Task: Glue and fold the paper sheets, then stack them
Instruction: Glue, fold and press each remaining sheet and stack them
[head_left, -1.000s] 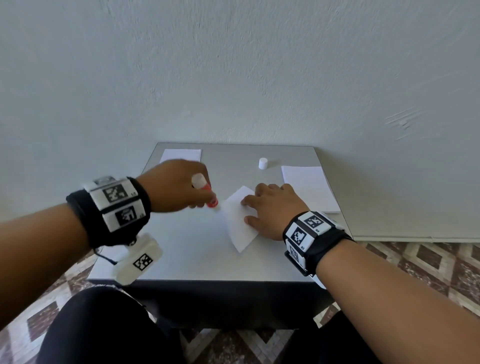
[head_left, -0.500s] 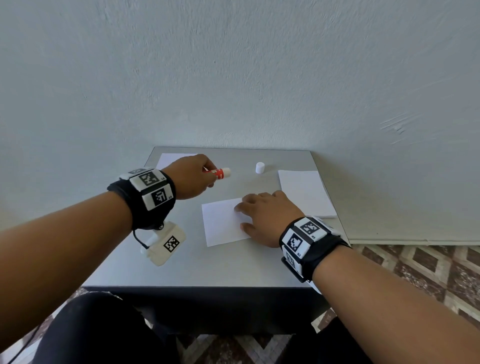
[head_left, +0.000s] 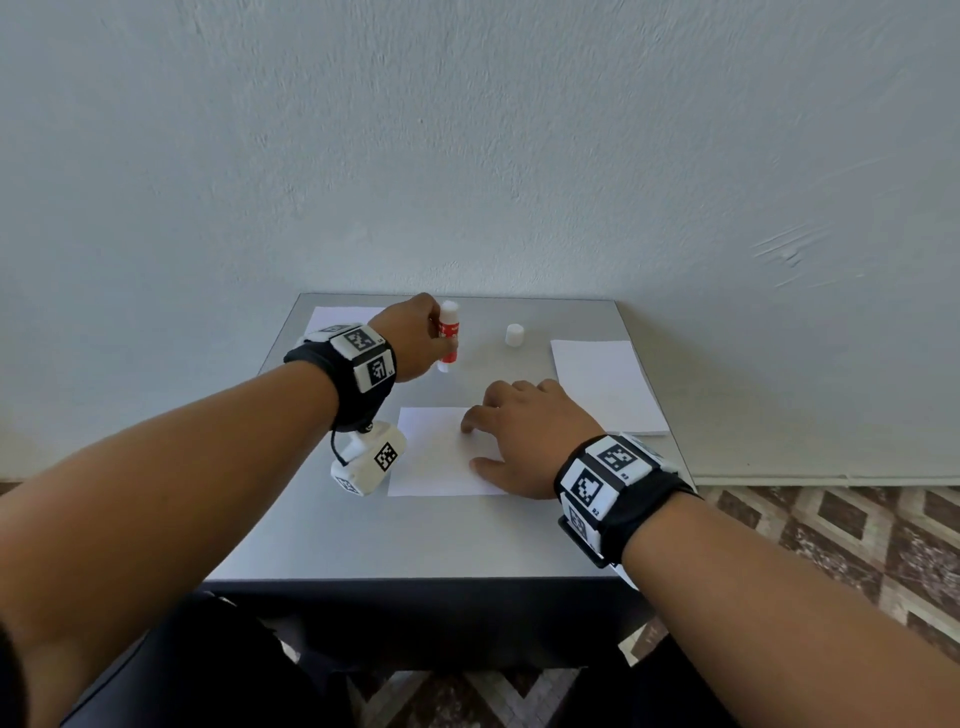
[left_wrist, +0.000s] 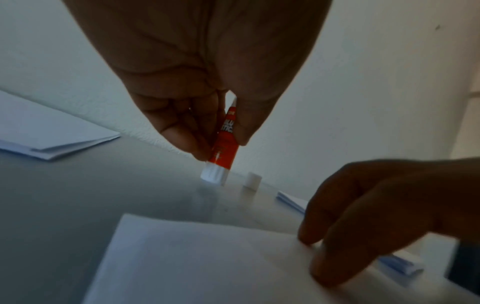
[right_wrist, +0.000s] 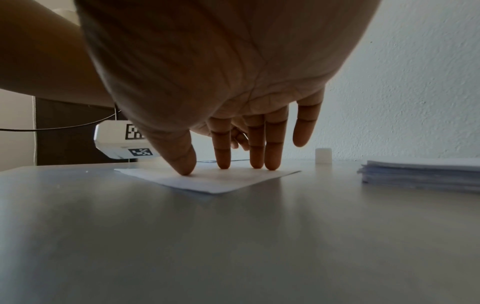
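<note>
grey table carries it all. right stack of sheets sits at its right edge, a folded pile far left. right hand presses straight fingertips on the middle sheet. left hand pinches the upright glue stick, its base on the table. white cap stands just beside.

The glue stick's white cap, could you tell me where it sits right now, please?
In the head view the white cap stands alone on the grey table near the far edge, between the glue stick in the left hand and the paper stack on the right.
</note>
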